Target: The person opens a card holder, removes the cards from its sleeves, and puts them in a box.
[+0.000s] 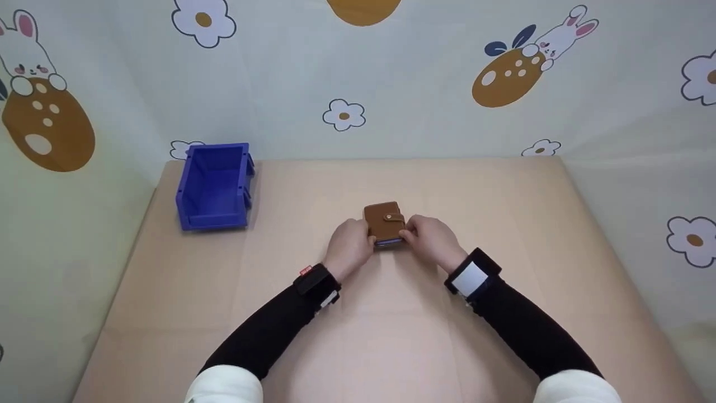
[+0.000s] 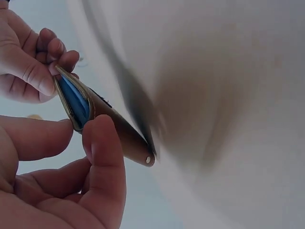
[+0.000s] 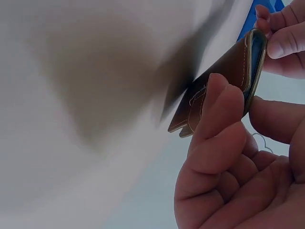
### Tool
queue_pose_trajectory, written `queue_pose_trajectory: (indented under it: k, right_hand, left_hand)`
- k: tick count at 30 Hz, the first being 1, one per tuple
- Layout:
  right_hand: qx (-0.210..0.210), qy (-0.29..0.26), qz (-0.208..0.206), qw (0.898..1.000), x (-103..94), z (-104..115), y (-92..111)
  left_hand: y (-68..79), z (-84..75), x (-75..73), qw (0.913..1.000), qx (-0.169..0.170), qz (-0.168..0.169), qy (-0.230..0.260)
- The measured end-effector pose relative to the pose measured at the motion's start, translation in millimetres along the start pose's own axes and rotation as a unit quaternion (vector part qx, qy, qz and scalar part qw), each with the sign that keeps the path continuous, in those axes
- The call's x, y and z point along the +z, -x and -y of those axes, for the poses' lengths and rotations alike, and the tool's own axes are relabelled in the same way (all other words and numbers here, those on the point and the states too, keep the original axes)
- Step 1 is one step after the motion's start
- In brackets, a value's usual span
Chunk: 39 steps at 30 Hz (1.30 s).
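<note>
A small brown leather wallet (image 1: 382,224) is held at mid-table, its snap strap (image 1: 395,217) lying across the right side of the face turned up. My left hand (image 1: 349,246) pinches its left lower corner between thumb and fingers. On the opposite side, the thumb and fingers of my right hand (image 1: 435,239) pinch the right lower corner. Both wrist views look at the wallet's near end, where a blue lining (image 2: 74,98) shows between the brown covers. In the right wrist view the wallet (image 3: 231,67) tilts, its far end close to the table. What lies inside is hidden.
A blue plastic bin (image 1: 215,187) stands at the table's back left, its low front toward me. Beige covering (image 1: 391,341) spreads over the table. Patterned curtains (image 1: 414,73) with rabbits and flowers close off the back and both sides.
</note>
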State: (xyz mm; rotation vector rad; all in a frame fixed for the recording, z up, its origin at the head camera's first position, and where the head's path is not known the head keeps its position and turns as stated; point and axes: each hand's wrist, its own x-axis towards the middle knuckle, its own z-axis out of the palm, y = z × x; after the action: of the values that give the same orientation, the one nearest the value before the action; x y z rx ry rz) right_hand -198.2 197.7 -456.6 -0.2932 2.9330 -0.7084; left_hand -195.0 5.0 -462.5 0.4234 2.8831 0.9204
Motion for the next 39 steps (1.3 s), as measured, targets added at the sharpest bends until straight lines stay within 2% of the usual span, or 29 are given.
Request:
queue_pose_trajectory:
  k: [4,8,11,15,20,25,39]
  right_hand:
    - [-0.005,-0.016,0.012,1.000,5.8,-2,6]
    - [-0.027,-0.017,0.023,0.999,15.3,2,8]
    - [-0.035,0.002,0.012,0.999,17.5,3,8]
    - [-0.015,0.016,0.005,1.000,15.0,2,7]
    - [-0.003,0.035,0.026,0.999,12.9,0,6]
    - [-0.003,0.047,0.040,0.998,14.1,1,4]
    - [0.009,0.060,0.034,0.998,15.7,4,1]
  left_hand:
    - [3.6,-6.5,6.6,0.9999,0.010,0.011,-0.005]
    - [4.6,-17.6,9.4,0.9985,0.041,0.014,-0.032]
    - [3.5,-20.7,8.2,0.9969,0.061,0.016,-0.048]
    - [2.6,-13.1,4.7,0.9961,0.038,0.009,-0.079]
    - [2.1,3.6,3.1,0.9905,-0.007,0.002,-0.138]
    - [1.6,10.4,3.0,0.9923,-0.003,0.021,-0.122]
    - [6.1,4.9,3.3,0.9933,-0.009,0.053,-0.102]
